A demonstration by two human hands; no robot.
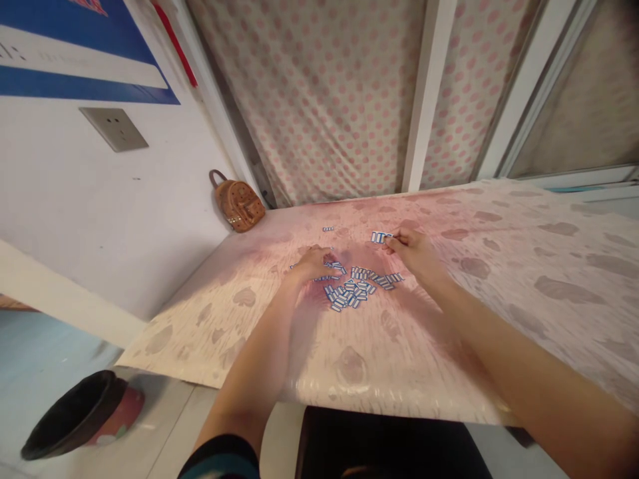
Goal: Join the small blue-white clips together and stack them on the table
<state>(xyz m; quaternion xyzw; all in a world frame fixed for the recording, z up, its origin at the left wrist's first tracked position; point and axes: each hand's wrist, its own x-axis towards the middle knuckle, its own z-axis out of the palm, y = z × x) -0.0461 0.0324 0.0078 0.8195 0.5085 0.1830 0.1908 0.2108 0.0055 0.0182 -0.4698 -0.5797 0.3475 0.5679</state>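
A loose heap of small blue-edged white tiles (351, 291) lies in the middle of the table, some of them lined up side by side. My left hand (310, 263) is low over the tiles at the left of the heap, thumb and fingers apart and curved, partly covering several. Farther back, my right hand (407, 245) pinches at the right end of a short row of blue-and-white tiles (379, 237). Its fingertips hide part of that tile. Another short row of tiles (328, 229) sits by itself beyond my left hand.
A patterned plastic cloth covers the table (349, 366). At its back left corner, a small brown backpack-shaped bag (239, 205) leans by the wall. Dotted curtains (324, 100) hang behind the table. A dark-lined bin (84, 416) stands on the floor at the left.
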